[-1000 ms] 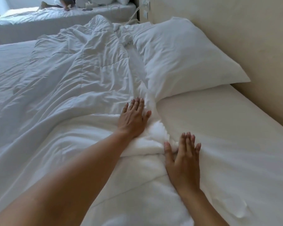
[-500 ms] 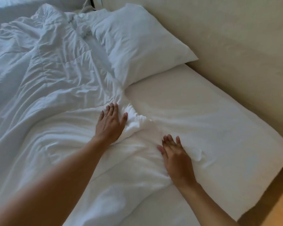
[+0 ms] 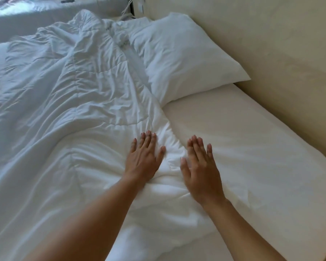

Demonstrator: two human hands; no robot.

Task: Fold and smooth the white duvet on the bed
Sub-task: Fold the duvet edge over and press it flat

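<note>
White duvet (image 3: 68, 113) rumpled across the bed (image 3: 252, 147), left hand (image 3: 142, 159) flat on it, fingers straight, right hand (image 3: 200, 170) spread at its edge, pillow (image 3: 183, 53) near the wall.

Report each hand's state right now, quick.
Left hand: open, fingers straight, flat on the white duvet, holding nothing.
Right hand: open, fingers straight, at the duvet's edge beside the bedsheet, holding nothing.

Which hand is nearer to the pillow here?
Right, narrowly. The right hand lies flat at the duvet edge, below the pillow and its near corner. The left hand presses the duvet further left, away from the pillow.
</note>
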